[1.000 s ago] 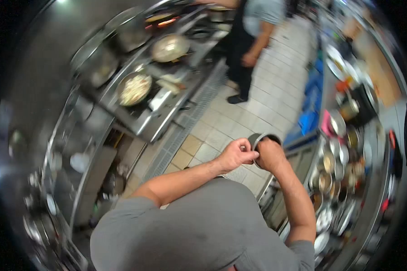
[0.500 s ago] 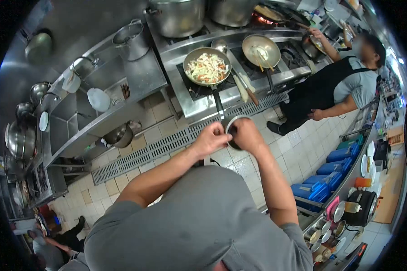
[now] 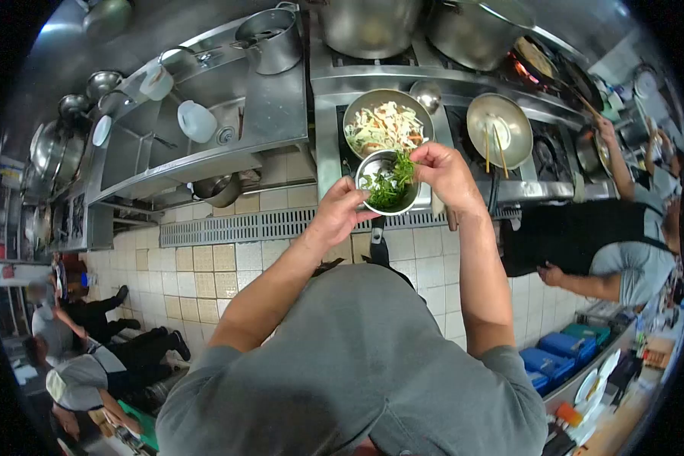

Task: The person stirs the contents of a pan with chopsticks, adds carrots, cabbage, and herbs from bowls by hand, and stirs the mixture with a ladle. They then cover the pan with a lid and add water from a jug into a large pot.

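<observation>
My left hand (image 3: 339, 210) grips a round metal bowl (image 3: 415, 203) by its left rim. Chopped green herbs (image 3: 388, 189) lie inside it. At the bowl's upper right edge, my right hand (image 3: 446, 176) pinches a bunch of the same greens between thumb and fingers. Just beyond the bowl, a frying pan (image 3: 351, 114) of shredded pale and orange vegetables (image 3: 387, 128) stands on the stove. The bowl covers the pan's near edge and part of its handle.
Right of the pan, a second pan (image 3: 478, 114) holds tongs (image 3: 501, 144). A metal ladle (image 3: 426, 95) rests behind. Large pots (image 3: 370, 26) line the back. A sink (image 3: 224, 114) is at left, and a co-worker (image 3: 585, 239) stands at right by the stove.
My view has turned toward the stove. The bowl has tipped so its greens show, and it has moved up to the pan's near edge. My right hand now holds some greens.
</observation>
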`<state>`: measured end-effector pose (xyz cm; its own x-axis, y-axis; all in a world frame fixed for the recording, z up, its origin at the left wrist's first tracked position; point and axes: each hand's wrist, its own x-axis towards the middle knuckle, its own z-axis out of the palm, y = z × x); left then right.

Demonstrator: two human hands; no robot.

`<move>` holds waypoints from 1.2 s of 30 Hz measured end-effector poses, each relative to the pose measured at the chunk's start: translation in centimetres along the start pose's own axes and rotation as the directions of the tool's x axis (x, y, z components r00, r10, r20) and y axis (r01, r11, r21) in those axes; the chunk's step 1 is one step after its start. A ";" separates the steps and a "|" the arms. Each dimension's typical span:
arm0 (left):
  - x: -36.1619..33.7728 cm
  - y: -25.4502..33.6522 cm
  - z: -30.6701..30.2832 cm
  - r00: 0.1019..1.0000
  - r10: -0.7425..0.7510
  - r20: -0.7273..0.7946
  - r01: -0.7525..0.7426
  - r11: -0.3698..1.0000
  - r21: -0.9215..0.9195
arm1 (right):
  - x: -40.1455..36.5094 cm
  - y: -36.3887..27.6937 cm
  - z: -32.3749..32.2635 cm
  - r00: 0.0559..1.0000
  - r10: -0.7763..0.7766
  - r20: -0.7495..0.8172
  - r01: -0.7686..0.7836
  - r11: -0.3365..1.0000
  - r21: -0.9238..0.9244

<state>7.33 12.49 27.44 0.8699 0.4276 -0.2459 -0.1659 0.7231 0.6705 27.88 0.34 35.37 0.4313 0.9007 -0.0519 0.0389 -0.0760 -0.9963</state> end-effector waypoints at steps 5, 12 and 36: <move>2.3 -1.1 -0.7 0.983 0.098 -0.152 -0.098 0.995 0.008 | 7.3 1.7 -3.9 0.995 -0.068 0.071 0.060 0.991 0.120; -2.4 -1.2 -3.8 0.884 0.184 -0.430 -0.225 0.973 -0.045 | 18.4 10.9 -6.0 0.996 -0.089 0.017 0.087 0.899 -0.428; -9.2 -0.1 -8.8 0.843 0.235 -0.485 -0.277 0.961 -0.015 | 21.8 7.2 -7.0 0.849 -0.303 -0.432 0.113 0.904 -0.411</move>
<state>-4.72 13.24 23.44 0.4688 0.7931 -0.3889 -0.4074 0.5848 0.7015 43.86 16.45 27.52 0.7440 0.6034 0.2871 0.4548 -0.1425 -0.8791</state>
